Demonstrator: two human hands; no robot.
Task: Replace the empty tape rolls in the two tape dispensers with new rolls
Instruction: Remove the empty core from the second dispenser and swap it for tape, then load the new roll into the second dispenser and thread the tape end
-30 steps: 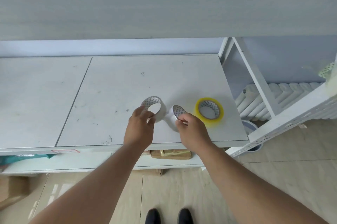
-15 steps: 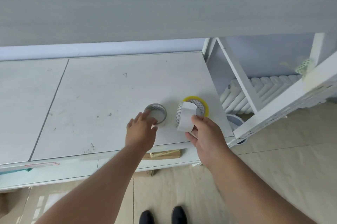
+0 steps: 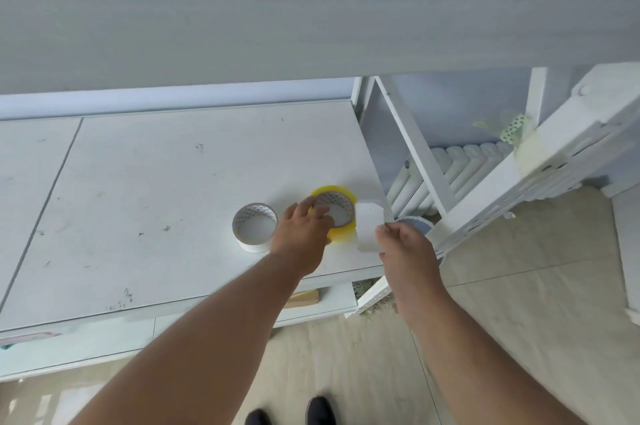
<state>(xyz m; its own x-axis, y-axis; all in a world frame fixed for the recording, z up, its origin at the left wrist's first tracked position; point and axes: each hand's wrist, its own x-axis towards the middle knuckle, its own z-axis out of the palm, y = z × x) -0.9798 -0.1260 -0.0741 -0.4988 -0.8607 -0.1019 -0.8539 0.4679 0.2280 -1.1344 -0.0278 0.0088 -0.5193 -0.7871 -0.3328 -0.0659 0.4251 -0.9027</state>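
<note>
Head view: the yellow tape roll (image 3: pixel 341 222) lies flat near the table's (image 3: pixel 156 182) right edge, and the left hand (image 3: pixel 304 234) has left the white roll (image 3: pixel 255 227) for it, fingers spread. The right hand (image 3: pixel 403 244) pinches a lifted white core (image 3: pixel 369 227) — likely an empty, discarded next.

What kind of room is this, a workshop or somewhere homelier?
Probably a plain packing or storage corner: tape rolls lie on a scuffed white table, a white slatted rack stands beside it, and the floor is tiled.
</note>
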